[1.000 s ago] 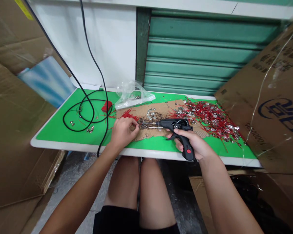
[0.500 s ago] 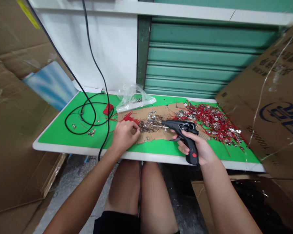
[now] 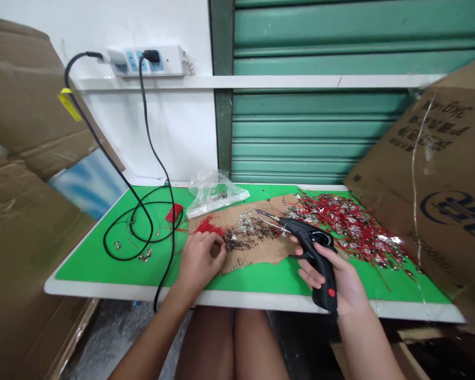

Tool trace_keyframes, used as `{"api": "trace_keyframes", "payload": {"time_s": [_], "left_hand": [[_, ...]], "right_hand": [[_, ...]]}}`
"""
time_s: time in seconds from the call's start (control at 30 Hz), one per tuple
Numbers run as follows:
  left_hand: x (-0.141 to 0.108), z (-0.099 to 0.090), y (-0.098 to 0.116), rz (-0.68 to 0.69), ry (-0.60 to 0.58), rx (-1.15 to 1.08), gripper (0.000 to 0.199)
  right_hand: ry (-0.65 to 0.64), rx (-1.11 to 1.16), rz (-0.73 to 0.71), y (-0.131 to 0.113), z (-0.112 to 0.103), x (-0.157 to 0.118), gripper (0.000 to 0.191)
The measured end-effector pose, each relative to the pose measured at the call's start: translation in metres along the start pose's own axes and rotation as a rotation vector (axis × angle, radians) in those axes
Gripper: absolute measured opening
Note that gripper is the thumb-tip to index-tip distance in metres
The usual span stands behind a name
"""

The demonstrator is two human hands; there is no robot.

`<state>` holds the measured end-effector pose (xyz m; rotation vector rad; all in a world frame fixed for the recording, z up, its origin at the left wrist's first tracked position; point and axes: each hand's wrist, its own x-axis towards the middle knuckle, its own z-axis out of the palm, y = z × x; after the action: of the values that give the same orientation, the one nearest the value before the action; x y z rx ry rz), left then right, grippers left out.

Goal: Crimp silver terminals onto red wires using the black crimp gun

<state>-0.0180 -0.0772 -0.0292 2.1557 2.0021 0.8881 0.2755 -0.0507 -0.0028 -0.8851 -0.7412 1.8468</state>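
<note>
My right hand (image 3: 342, 279) grips a black soldering gun (image 3: 311, 253) with a red dot on its handle. Its metal tip and thin feed tube point left, above a sheet of brown cardboard (image 3: 269, 253). My left hand (image 3: 200, 261) rests at the cardboard's left edge, thumb and forefinger pinched together; whatever is between them is too small to make out. Just beyond those fingers lies a bundle of red wires (image 3: 209, 226). Small silvery metal pieces (image 3: 245, 221) and dark scorch marks or specks cover the cardboard's middle.
A tangled heap of red wires with metal pieces (image 3: 348, 221) spreads at right. Behind the cardboard lies a clear plastic bag (image 3: 214, 195). Black cables (image 3: 168, 184) hang from a power strip (image 3: 146, 60) across the green tabletop (image 3: 87, 258). Cardboard boxes (image 3: 427, 174) flank both sides.
The view has tilted up, bringing the power strip into sight. My right hand has drawn the soldering gun's tip up and right, away from my left hand, which stays by the red wires.
</note>
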Motion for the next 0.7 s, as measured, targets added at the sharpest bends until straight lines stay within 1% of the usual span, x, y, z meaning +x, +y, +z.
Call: {"api": "trace_keyframes", "payload": {"time_s": [0.27,0.47,0.6,0.7], "left_hand": [[0.0001,-0.0016,-0.0007,0.016,0.001,0.025,0.007],[0.0016,-0.0028,0.0012,-0.001,-0.021,0.018,0.007],[0.0013,-0.0045,0.0016,0.0,-0.028,0.019,0.01],[0.0003,-0.0055,-0.0002,0.002,-0.03,-0.003,0.011]], "right_hand": [[-0.058,-0.048,-0.071,-0.0007,0.0017,-0.0006,0.026],[-0.064,0.071,-0.08,-0.0002,-0.0001,-0.0031,0.024],[-0.091,0.067,-0.149,0.0004,0.0004,-0.0064,0.024],[-0.083,0.107,-0.182,0.0011,0.0002,-0.0095,0.024]]}}
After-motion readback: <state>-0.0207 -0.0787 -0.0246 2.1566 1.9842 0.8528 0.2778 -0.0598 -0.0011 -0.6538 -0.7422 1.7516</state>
